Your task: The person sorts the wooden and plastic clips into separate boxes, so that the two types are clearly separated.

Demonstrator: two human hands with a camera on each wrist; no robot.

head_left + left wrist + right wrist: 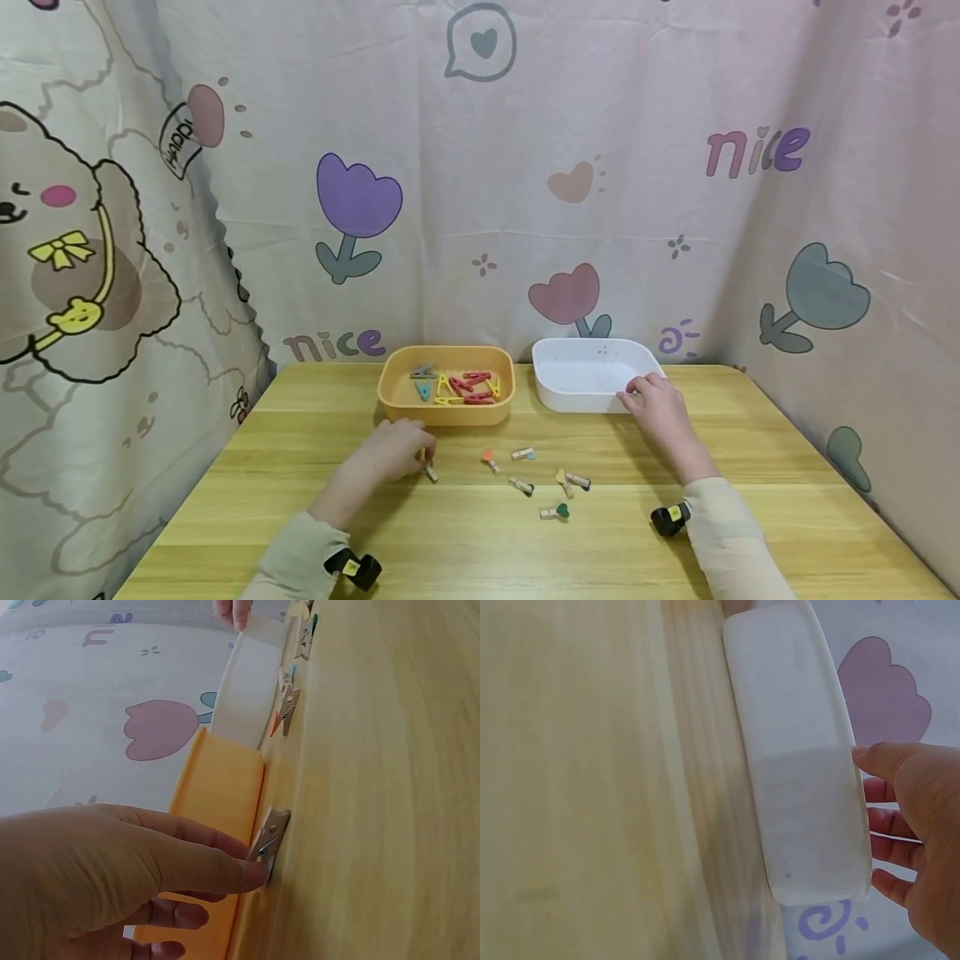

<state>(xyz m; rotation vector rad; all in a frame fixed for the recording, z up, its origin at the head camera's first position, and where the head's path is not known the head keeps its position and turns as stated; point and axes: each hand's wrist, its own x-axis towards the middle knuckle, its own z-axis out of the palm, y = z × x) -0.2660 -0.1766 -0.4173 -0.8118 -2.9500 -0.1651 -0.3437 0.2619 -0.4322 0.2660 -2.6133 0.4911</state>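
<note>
My left hand [397, 450] is in front of the yellow plastic basket [446, 414]. Its thumb and index finger pinch a small wooden clothespin [269, 836] low over the table; the clothespin's lower end is partly hidden by the fingertips. My right hand [660, 408] is at the front right corner of the white plastic basket [577, 400]. In the right wrist view the thumb lies on the white rim, with the other fingers bent over its inner side. Plastic clothespins in red [477, 399], yellow [448, 402], blue [423, 391] and grey [422, 372] lie inside the yellow basket.
Several wooden clothespins with coloured ends lie loose between the hands: an orange one [490, 461], a blue one [523, 454], a yellow one [565, 483] and a green heart one [555, 512]. A printed curtain [465, 208] hangs behind the wooden table [465, 550].
</note>
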